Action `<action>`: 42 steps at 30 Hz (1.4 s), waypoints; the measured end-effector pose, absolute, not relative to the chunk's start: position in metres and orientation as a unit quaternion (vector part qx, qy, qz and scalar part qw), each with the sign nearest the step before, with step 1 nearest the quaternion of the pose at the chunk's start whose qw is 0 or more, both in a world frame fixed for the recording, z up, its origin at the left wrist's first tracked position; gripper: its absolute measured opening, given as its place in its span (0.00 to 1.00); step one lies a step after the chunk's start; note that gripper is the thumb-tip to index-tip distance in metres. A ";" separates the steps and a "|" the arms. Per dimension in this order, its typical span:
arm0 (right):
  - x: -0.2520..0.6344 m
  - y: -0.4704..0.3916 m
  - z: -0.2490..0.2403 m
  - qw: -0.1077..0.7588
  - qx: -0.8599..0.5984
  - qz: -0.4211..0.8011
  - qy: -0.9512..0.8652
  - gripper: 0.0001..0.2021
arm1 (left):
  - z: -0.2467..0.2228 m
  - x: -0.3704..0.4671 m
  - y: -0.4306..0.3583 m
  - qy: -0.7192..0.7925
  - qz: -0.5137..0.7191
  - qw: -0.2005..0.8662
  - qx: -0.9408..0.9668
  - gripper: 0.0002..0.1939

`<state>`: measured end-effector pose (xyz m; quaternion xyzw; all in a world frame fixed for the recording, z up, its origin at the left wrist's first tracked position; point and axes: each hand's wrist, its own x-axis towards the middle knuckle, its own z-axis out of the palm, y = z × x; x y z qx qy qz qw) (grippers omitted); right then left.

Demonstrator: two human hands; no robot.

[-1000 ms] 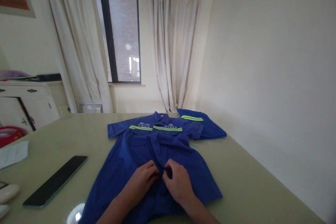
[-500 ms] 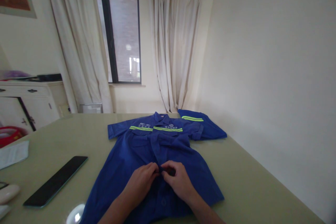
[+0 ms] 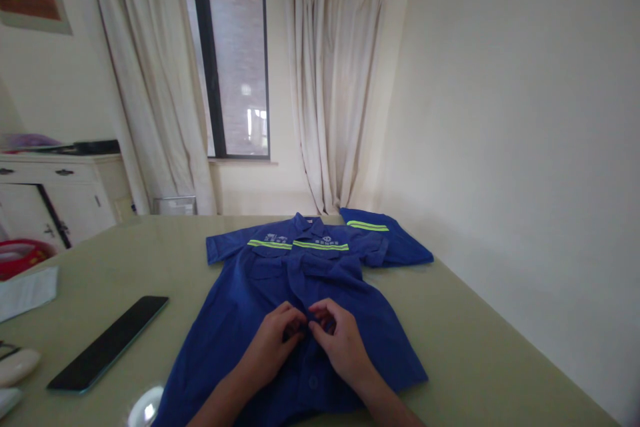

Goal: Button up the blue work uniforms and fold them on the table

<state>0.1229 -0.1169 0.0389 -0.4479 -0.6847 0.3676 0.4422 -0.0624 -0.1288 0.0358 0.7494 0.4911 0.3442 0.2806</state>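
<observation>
A blue short-sleeved shirt (image 3: 260,287) with yellow-green stripes lies front up on the table, its collar at the far end. At the middle of its front placket, my left hand (image 3: 277,333) is closed, thumb and fingers pinching the edge of the cloth. Just to the right, my right hand (image 3: 340,337) is curled with thumb and fingertips at the same placket, also pinching the cloth. The fingertips of both hands nearly meet. Any button between them is too small to make out.
A second blue garment (image 3: 400,243) lies beyond the right sleeve. On the left of the table (image 3: 165,253) are a black tablet-like object (image 3: 110,343), a paper (image 3: 30,293), white objects (image 3: 17,367) and a shiny round item (image 3: 146,407). A wall borders the right side.
The fingers of my left hand have opened slightly into a rounder curl and its tips have shifted a little at the placket. My right hand's fingers have risen slightly. The shirt lies as before.
</observation>
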 end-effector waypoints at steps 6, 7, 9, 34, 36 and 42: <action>0.121 -0.119 0.040 0.433 -0.450 0.369 -0.688 0.12 | 0.028 -0.065 -0.132 0.484 0.316 0.200 0.791 0.10; 0.121 -0.119 0.040 0.432 -0.451 0.370 -0.688 0.12 | 0.028 -0.066 -0.132 0.480 0.309 0.191 0.799 0.11; 0.122 -0.120 0.041 0.429 -0.455 0.367 -0.689 0.11 | 0.027 -0.067 -0.132 0.475 0.302 0.176 0.808 0.11; 0.122 -0.117 0.031 0.436 -0.463 0.366 -0.679 0.09 | 0.025 -0.059 -0.135 0.498 0.274 0.116 0.814 0.07; 0.123 -0.117 0.031 0.432 -0.466 0.366 -0.679 0.08 | 0.025 -0.058 -0.136 0.484 0.303 0.127 0.811 0.08; 0.123 -0.115 0.031 0.443 -0.440 0.406 -0.668 0.06 | 0.029 -0.058 -0.137 0.443 0.336 0.139 0.819 0.14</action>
